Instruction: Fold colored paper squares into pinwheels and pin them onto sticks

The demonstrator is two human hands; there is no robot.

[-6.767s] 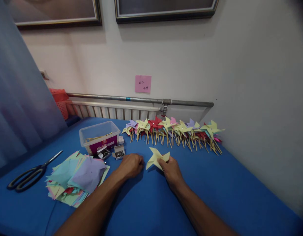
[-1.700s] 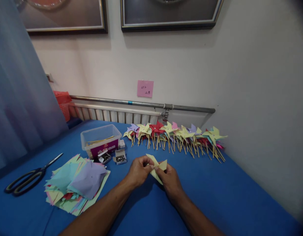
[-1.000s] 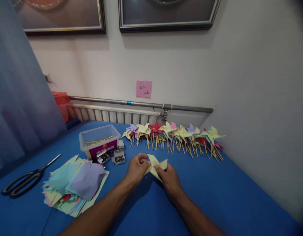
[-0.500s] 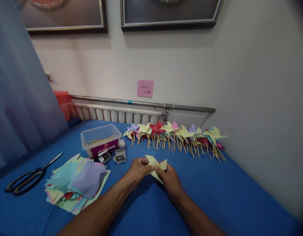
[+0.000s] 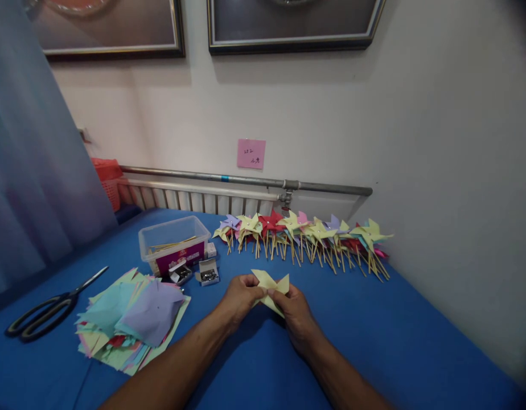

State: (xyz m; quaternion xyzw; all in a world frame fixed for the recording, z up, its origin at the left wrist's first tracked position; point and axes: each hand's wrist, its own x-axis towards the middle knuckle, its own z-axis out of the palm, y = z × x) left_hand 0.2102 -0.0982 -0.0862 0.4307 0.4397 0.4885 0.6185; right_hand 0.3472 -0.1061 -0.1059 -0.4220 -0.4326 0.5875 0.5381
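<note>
Both hands hold one pale yellow paper pinwheel (image 5: 268, 282) just above the blue table cover. My left hand (image 5: 242, 296) pinches its left side, thumb near the centre. From the right, my right hand (image 5: 295, 307) grips it with the thumb pressed by the middle. The pinwheel's blades are folded in; its underside is hidden by my fingers. Beyond the hands lies a row of finished-looking pinwheels on sticks (image 5: 292, 225), in yellow, red, purple and pink. To the left are two small open boxes of metal pins (image 5: 209, 276) (image 5: 181, 273).
A pile of coloured paper sheets (image 5: 154, 313) lies at the left, with scissors (image 5: 58, 310) beside it. Behind the pile stands a clear plastic tub (image 5: 173, 228) with wooden sticks. A pipe (image 5: 254, 181) and radiator run along the wall, below a pink note (image 5: 251, 154).
Almost nothing differs: both hands keep their grip on the yellow pinwheel. The whole view has shifted very slightly.
</note>
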